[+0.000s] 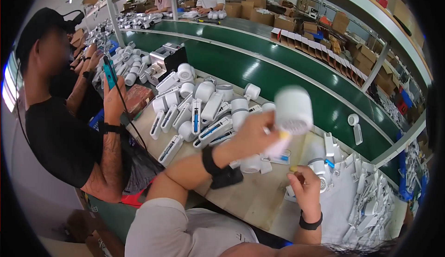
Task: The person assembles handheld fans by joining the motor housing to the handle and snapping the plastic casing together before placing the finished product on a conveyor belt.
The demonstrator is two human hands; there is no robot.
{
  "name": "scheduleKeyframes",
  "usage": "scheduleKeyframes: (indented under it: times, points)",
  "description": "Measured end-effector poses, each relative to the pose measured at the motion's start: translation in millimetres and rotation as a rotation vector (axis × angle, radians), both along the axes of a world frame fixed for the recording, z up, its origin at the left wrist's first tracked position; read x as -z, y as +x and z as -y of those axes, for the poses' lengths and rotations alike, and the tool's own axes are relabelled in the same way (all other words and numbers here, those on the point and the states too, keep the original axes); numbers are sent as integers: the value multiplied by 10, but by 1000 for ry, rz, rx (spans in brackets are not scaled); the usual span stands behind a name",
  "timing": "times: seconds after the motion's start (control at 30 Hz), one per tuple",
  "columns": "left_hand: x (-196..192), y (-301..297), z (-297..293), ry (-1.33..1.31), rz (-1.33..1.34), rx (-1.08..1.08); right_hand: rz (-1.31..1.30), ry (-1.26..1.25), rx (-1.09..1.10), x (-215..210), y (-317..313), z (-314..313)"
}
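My left hand (254, 136) is closed round a white handheld fan (294, 110), raised over the table and smeared by motion. The fan's round head has a grille on its underside, and a yellow covering shows on a fingertip. Lower and to the right, my right hand (306, 187) is half curled, thumb and forefinger apart, with yellow on a fingertip. No object shows between its fingers. Just beside it lies another white fan (317, 165) with a grey band and a round grille; whether the hand touches it I cannot tell.
A heap of white fans (204, 108), some with opened handles showing blue cells, covers the table's left. White plastic parts (371, 201) pile up at right. A green conveyor (232, 67) runs behind, carrying one fan (355, 129). At left a co-worker (60, 131) holds a teal power screwdriver (110, 73).
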State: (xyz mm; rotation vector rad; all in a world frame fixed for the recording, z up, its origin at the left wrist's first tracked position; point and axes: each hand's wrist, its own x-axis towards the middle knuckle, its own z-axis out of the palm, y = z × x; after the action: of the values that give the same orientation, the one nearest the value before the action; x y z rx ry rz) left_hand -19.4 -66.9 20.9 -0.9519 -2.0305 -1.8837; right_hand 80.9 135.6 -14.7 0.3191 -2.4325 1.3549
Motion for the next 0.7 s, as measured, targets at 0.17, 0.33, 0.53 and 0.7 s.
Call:
scheduleKeyframes:
  times: [0.17,0.33,0.53,0.7]
  points:
    - [-324,-1207,1327,-518,-325,-997,-52,96,209,-333,224,-262]
    - [614,-1740,2614,-974,-428,-924,-83,471,193,-300,-70,-754]
    - [630,-1752,2612,-1113,-20,-677,171,405,455,-101,-612,-1784]
    - [134,-1692,2597,-1493,-19,-450,236,537,675,332,-1363,-2747]
